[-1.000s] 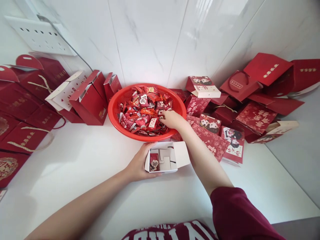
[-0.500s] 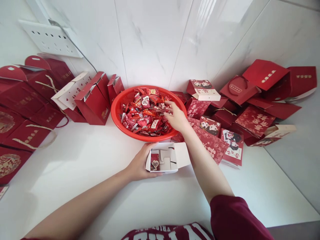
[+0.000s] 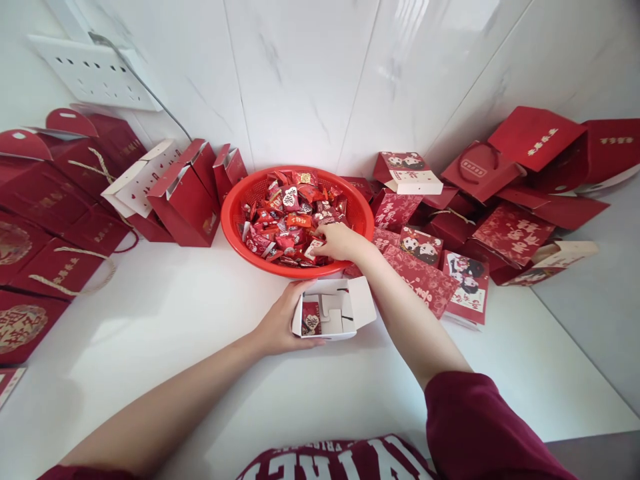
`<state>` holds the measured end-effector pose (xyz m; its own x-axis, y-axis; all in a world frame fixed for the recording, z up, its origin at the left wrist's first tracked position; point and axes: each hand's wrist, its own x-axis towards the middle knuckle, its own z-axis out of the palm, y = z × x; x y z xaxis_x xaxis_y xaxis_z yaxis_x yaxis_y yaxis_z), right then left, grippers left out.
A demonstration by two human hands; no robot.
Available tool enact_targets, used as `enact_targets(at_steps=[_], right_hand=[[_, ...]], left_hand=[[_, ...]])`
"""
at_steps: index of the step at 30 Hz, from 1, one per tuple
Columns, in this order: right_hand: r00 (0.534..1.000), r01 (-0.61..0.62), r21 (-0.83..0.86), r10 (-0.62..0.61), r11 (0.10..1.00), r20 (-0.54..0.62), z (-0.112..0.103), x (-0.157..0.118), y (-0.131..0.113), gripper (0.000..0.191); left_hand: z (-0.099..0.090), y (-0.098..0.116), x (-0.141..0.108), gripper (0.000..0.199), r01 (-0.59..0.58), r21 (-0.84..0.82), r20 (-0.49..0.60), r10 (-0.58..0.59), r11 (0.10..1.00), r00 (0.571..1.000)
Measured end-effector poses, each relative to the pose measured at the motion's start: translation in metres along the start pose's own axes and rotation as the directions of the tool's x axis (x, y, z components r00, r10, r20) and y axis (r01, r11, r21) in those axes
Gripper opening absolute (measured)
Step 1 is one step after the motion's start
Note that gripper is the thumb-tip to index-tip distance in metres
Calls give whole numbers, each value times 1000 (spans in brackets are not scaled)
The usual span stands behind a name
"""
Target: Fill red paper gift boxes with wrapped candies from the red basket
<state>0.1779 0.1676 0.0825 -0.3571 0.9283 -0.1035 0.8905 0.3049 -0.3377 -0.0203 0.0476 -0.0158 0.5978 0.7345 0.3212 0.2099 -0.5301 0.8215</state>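
Observation:
My left hand (image 3: 283,322) grips a small white paper box (image 3: 363,303) from its left side, thumb behind and fingers in front. The box lies with its opening up and its flap folded out to the right. A dark red wrapped candy (image 3: 311,320) sits inside at the left end. My right hand (image 3: 341,241) reaches into a red plastic basket (image 3: 228,223) full of red wrapped candies (image 3: 280,221). Its thumb and fingers close on a wrapped candy with a pale label (image 3: 313,249) at the basket's near right side.
Red gift boxes with rope handles (image 3: 67,270) are stacked at the left, and narrower red boxes (image 3: 187,203) stand beside the basket. A loose pile of red gift boxes (image 3: 513,230) lies on the right. A white power strip (image 3: 95,73) with a cable is on the wall behind.
My right hand has moved left and nearer to me within the basket, and its fingers have closed on a candy. My left hand still holds the box in nearly the same place.

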Motion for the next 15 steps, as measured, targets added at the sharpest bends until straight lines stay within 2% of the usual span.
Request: enact_targets(at_steps=[5, 9, 11, 13, 15], right_hand=[[998, 42, 4, -42, 999, -53, -4, -9, -2, 34], [968, 141, 162, -101, 977, -230, -14, -32, 1, 15], [944, 202, 267, -115, 942, -309, -25, -53, 2, 13], [937, 272, 358, -161, 893, -310, -37, -77, 1, 17], [938, 327, 419, -237, 847, -252, -48, -99, -3, 20]], left_hand=[[0, 1, 1, 106, 12, 1, -3, -12, 1000, 1000], [0, 2, 2, 105, 11, -12, -3, -11, 1000, 1000], [0, 2, 2, 105, 9, -9, -8, -9, 1000, 1000], [0, 2, 3, 104, 4, -5, -13, -4, 1000, 1000], [0, 2, 3, 103, -2, -6, -12, 2, 1000, 1000]])
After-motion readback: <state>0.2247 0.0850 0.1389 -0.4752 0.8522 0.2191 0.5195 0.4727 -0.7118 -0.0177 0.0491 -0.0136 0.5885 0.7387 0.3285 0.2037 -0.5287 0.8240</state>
